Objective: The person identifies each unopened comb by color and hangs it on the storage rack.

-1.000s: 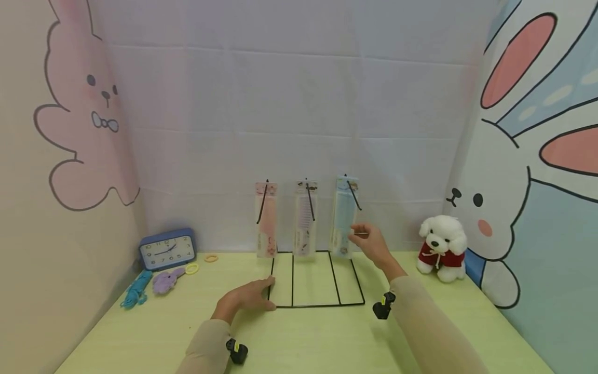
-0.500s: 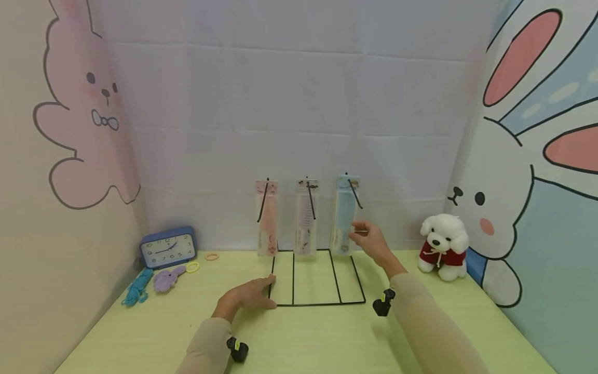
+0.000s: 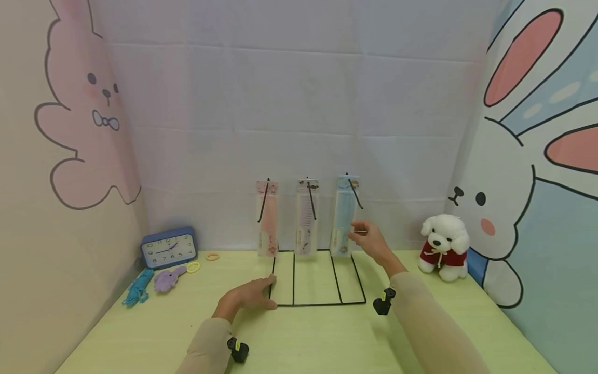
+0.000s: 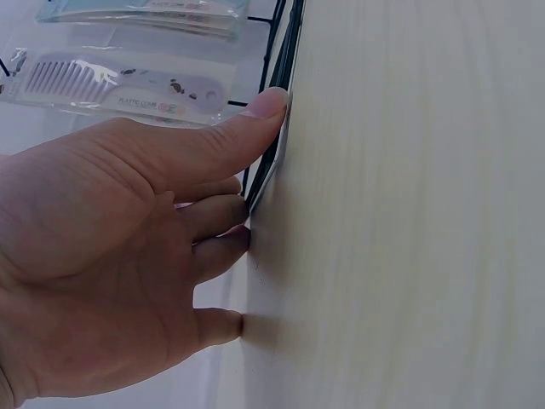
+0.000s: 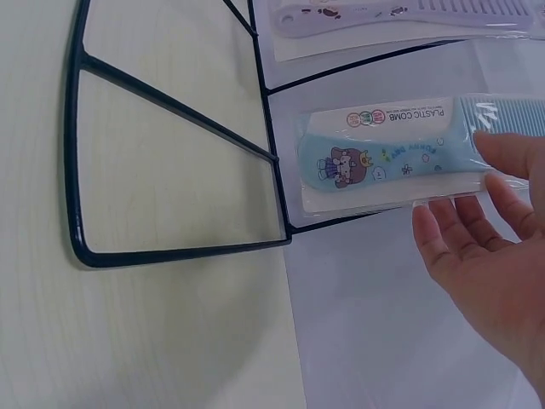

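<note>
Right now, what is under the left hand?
The left hand presses the black wire rack's base edge against the yellow-green table. The palm covers what lies directly beneath it.

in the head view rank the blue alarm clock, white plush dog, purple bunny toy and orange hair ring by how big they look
1. Blue rectangular alarm clock
2. White plush dog in a red top, close to the clock, so that order is unsure
3. Purple plush bunny toy
4. Small orange hair ring

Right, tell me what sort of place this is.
Probably a staged tabletop set: cartoon rabbit backdrops wall in a yellow-green table holding a wire rack of packaged combs and a plush dog.
</note>
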Available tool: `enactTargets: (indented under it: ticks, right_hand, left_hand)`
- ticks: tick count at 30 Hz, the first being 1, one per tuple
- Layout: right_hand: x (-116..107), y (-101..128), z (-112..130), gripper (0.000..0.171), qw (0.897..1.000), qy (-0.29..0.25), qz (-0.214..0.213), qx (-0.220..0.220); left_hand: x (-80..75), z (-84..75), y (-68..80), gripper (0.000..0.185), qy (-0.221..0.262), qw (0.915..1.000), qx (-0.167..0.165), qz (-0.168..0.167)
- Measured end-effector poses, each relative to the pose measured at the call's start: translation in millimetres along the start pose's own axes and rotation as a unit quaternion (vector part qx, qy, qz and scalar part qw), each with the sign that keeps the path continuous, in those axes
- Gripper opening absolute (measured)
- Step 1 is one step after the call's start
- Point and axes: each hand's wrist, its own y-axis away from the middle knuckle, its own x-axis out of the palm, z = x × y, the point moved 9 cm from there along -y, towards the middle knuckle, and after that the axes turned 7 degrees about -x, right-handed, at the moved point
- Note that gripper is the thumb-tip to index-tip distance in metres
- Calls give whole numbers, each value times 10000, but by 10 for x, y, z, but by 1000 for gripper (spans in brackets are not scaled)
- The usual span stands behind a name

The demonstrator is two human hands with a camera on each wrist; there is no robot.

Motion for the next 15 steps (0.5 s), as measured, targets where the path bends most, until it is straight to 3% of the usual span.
enactTargets:
  ticks: [2,15]
  right_hand:
    - [-9,-54,-114,47,10000,54,-40,-19]
    - [2,98,-250,44,9984,512,198,141]
  left_hand:
    - [-7,0,1,83,-24,10000,0,0]
    - [-7,3,5,83,-18,10000,-54,-19]
